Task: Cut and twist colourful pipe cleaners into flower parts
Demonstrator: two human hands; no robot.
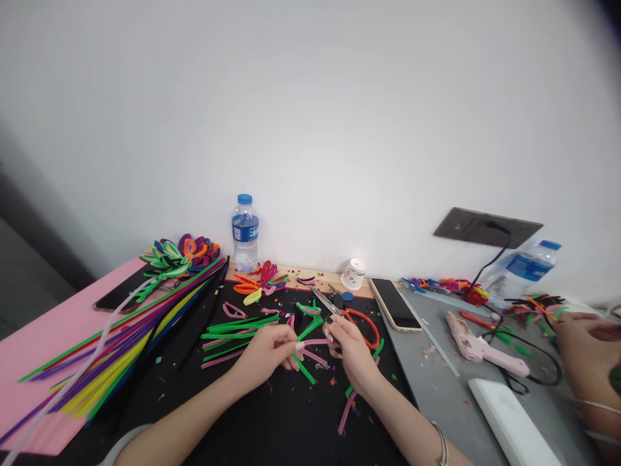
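Note:
Over a black mat (272, 421), my left hand (269, 355) pinches a green pipe cleaner piece (306, 330) at its fingertips. My right hand (350, 346) grips scissors (326, 302) with orange handles (365, 323); the blades point up and left, just above the green piece. Cut green and pink pipe cleaner pieces (233, 330) lie scattered on the mat around both hands. Small coloured scraps dot the mat.
A long bundle of coloured pipe cleaners (121, 343) lies left, on a pink sheet (39, 349). A water bottle (245, 233), a small cup (353, 274), a phone (395, 303), a pink glue gun (478, 346) and a white box (509, 421) stand around. Another person's hand (589, 349) is at the right.

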